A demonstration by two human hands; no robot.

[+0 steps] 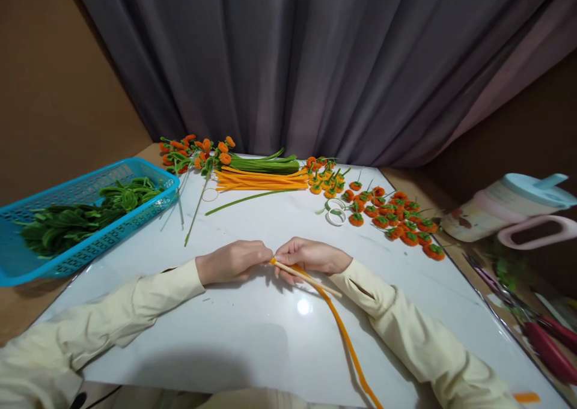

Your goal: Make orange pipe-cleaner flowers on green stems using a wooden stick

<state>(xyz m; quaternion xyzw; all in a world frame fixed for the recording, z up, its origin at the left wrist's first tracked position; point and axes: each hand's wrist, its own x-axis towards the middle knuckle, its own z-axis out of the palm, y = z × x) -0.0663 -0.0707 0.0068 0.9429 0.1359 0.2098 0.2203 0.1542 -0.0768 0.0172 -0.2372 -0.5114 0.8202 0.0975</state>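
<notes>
Over the middle of the white tabletop my left hand (237, 261) and my right hand (313, 255) meet, fingertips nearly touching. A thin wooden stick (331, 290) slants out below my right fingers. An orange pipe cleaner (345, 335) is bent around the stick's far end and trails down past the table's front edge. My left hand is closed, pinching the pipe cleaner at that end. Between thumb and fingers, my right hand grips the stick together with the pipe cleaner. The undersides of both hands' fingers are partly hidden.
A blue basket (169, 188) of green leaves stands left. Orange pipe cleaners (261, 179), green ones (265, 165) and orange flower heads (392, 211) lie behind. White tape rings (336, 215) are nearby. At right are a tumbler (500, 205) and red-handled pliers (550, 349).
</notes>
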